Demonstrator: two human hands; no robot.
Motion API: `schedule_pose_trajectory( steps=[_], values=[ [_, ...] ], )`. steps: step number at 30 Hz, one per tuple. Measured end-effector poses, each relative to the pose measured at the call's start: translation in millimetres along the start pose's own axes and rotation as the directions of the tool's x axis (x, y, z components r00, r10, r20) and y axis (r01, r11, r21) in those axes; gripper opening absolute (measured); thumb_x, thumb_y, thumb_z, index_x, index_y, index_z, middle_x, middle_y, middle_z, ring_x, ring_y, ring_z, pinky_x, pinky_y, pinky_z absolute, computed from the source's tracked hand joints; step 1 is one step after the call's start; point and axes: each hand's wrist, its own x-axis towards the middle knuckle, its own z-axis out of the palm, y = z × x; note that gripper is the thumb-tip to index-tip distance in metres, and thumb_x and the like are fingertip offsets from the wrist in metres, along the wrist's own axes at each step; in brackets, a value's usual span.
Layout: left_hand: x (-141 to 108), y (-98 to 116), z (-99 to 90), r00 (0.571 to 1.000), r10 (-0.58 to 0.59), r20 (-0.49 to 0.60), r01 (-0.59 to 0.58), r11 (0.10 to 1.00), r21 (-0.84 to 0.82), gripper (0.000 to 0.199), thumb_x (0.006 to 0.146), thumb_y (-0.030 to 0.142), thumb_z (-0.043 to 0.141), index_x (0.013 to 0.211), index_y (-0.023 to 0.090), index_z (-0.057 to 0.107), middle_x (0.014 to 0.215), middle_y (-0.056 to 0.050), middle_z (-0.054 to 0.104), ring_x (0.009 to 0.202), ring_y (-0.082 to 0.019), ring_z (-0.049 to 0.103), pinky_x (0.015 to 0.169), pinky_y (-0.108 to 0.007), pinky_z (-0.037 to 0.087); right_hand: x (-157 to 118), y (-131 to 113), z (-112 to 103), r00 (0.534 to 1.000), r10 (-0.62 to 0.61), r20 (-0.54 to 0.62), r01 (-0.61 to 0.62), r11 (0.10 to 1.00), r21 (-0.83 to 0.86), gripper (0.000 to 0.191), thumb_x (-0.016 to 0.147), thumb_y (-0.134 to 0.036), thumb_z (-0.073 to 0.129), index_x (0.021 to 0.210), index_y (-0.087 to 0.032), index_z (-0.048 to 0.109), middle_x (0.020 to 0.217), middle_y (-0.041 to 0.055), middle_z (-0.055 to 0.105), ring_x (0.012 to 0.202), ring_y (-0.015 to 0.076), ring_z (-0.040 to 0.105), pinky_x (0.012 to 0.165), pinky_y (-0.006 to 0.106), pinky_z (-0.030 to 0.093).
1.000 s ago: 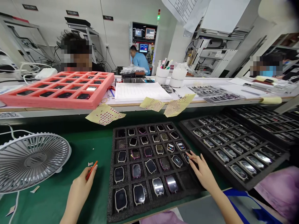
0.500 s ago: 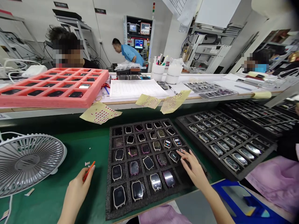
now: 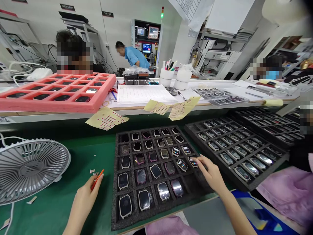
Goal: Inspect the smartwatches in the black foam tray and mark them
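Observation:
My left hand (image 3: 84, 199) is closed around a thin orange-red tool (image 3: 97, 180) over the green mat; its exact kind is unclear. My right hand (image 3: 211, 173) reaches over the right side of a dark foam tray (image 3: 112, 209), its fingers apart and partly bent. A fingertip appears to touch the upper right of a smartwatch (image 3: 193, 162), whose screen is lit and partly covered. Just left of it, another smartwatch (image 3: 182, 165) displays coloured icons. Two more lit watches lie behind these. Most other watch faces in the tray are dark.
A grey fan (image 3: 31, 169) stands at left. More foam trays of watches (image 3: 241, 151) lie at right. Above, a shelf holds a pink foam tray (image 3: 97, 104), papers (image 3: 144, 94) and white pen cups (image 3: 166, 77). Dotted yellow sheets (image 3: 107, 119) hang from its edge. Co-workers are beyond.
My right hand has shifted right, uncovering more of the watch at its fingertips. The watch beside it has switched from a dial to coloured icons. My left hand still holds the orange-red tool.

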Motion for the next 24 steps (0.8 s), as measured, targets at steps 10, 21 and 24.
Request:
schedule_pose_trajectory(
  steps=[10,21,24],
  values=[
    [-16.1,5.9,-0.3,0.998,0.062,0.0,-0.062,0.996,-0.057,0.042,0.083,0.056,0.037,0.092,0.023,0.062,0.059,0.0,0.06,0.051,-0.019,0.058,0.053,-0.023,0.041,166.4,13.8,59.0,0.985,0.157,0.071,-0.142,0.973,-0.181,0.021,0.088,-0.029,0.046,0.084,-0.017,0.063,0.097,0.0139,0.064,0.094,0.0259,0.063,0.085,0.037,0.048],
    [-30.7,16.0,-2.6,0.989,0.149,-0.021,-0.15,0.974,-0.168,0.042,0.088,0.052,0.033,0.099,0.021,0.059,0.068,-0.002,0.062,0.057,-0.02,0.057,0.056,-0.026,0.041,195.9,-1.9,80.4,0.956,0.292,0.037,-0.294,0.953,0.069,0.025,0.076,-0.027,0.068,0.065,-0.02,0.046,0.076,0.0124,0.06,0.091,0.0331,0.06,0.073,0.039,0.044],
    [-31.7,29.4,0.2,0.972,0.234,-0.024,-0.231,0.937,-0.262,0.042,0.091,0.048,0.033,0.108,0.02,0.059,0.075,-0.003,0.064,0.065,-0.02,0.058,0.061,-0.027,0.043,180.0,-20.1,75.8,0.959,0.28,0.035,-0.278,0.917,0.285,0.03,0.079,-0.041,0.064,0.069,-0.022,0.043,0.068,0.0038,0.055,0.075,0.0231,0.058,0.06,0.03,0.04]
  ],
)
